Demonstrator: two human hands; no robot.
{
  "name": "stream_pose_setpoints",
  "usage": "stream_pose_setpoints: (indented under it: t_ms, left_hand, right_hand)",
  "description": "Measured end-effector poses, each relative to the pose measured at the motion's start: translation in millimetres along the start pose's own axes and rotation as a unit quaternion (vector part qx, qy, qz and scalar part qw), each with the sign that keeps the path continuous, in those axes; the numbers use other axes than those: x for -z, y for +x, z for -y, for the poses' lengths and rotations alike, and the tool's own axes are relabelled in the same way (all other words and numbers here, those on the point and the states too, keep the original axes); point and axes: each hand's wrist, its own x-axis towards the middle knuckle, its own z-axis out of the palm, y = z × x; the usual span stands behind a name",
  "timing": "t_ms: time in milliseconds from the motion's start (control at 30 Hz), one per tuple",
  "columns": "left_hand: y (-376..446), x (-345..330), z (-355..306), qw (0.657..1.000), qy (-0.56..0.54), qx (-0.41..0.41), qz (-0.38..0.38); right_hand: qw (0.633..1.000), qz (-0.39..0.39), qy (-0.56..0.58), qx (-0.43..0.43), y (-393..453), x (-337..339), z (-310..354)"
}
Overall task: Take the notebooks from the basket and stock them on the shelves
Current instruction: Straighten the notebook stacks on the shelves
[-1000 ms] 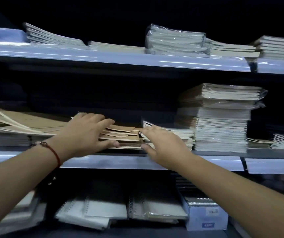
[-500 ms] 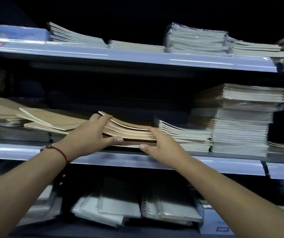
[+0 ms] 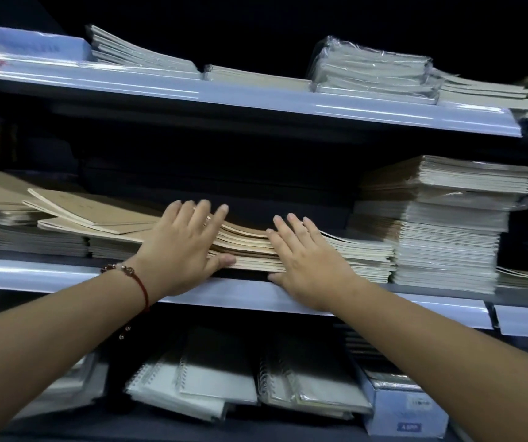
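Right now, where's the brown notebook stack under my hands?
Head view, middle shelf, centre: the brown notebook stack lies between left hand and right hand.

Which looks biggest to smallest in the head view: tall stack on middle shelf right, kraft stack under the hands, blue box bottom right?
1. tall stack
2. kraft stack, partly hidden by both hands
3. blue box, cropped by the arm, so unsure against the kraft stack

Two bare forearms reach into view, no sleeves showing on either. On the left wrist sits a thin red cord bracelet strung with small brownish beads, and a loose end, seemingly tipped with tiny beads, dangles below. The right wrist carries nothing.
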Motion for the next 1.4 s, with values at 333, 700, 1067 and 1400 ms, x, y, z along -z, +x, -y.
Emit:
stream_pose_setpoints:
  t_ms: [333,700,1067,1400]
  left_hand:
    - [14,-19,-36,0.999,-0.016,-0.031,0.039]
    - [37,-27,-37,0.993,-0.049,0.030,0.101]
    - [43,-16,-23,0.991,0.054,0.021,0.122]
    - [43,-9,-31,0.810,-0.494,0.315,-0.020]
  right_hand:
    - [0.989,-0.008,0.149,-0.022,10,-20,28]
    - [0.986,0.023,0.160,-0.032,27,-22,18]
    - [0.997,-0.017,0.073,-0.007,29,-12,-21]
    - [0.829,-0.145,0.480,-0.248,9,-2,20]
